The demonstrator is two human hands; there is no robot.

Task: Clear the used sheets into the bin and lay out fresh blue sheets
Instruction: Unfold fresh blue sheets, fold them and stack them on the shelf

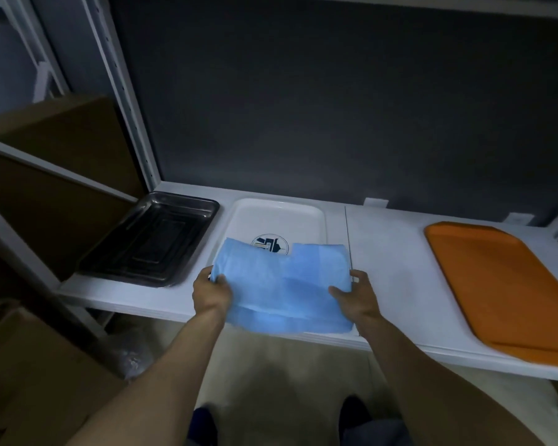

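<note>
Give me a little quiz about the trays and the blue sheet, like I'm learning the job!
1. True or false: the left hand and the right hand both grip the blue sheet.
2. Which tray is the sheet held over? A) metal B) white C) orange
3. Fill in: the tray farthest right on the shelf is coloured ____.

Key
1. True.
2. B, the white tray.
3. Orange: it is the orange tray.
</note>
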